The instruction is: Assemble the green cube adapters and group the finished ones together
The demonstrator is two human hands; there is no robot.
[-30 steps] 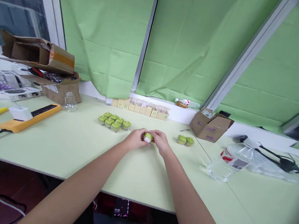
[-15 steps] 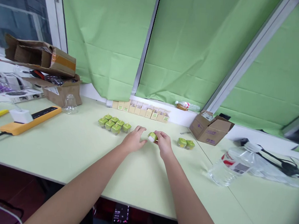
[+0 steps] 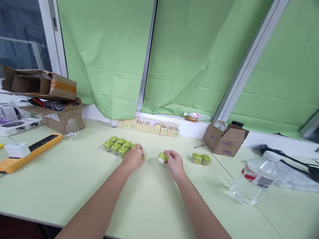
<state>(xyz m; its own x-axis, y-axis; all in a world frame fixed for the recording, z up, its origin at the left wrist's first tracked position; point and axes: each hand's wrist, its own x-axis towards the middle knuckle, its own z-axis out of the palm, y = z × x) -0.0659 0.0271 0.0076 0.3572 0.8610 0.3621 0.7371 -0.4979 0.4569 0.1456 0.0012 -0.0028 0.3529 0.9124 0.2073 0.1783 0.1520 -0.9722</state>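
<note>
My left hand (image 3: 133,160) has its fingers closed round a small clear cup (image 3: 144,155) with a hint of yellow inside, close to the tabletop. My right hand (image 3: 175,164) pinches a small green square-topped piece (image 3: 162,157) with a white underside, tilted to the left. Left of my left hand stands a cluster of several clear cups with green lids (image 3: 115,145), each with a small loop on top. Two more green-lidded cups (image 3: 201,158) stand together to the right of my right hand.
Small cardboard boxes (image 3: 153,128) line the back of the table. Cardboard boxes and an orange power strip (image 3: 28,152) are on the left, beside a clear jar (image 3: 72,129). On the right are an open carton (image 3: 225,139) and a large water bottle (image 3: 255,179).
My left hand has moved left, from open fingers to closing on the clear cup. My right hand keeps hold of the green piece. The camera view has tilted upward.
</note>
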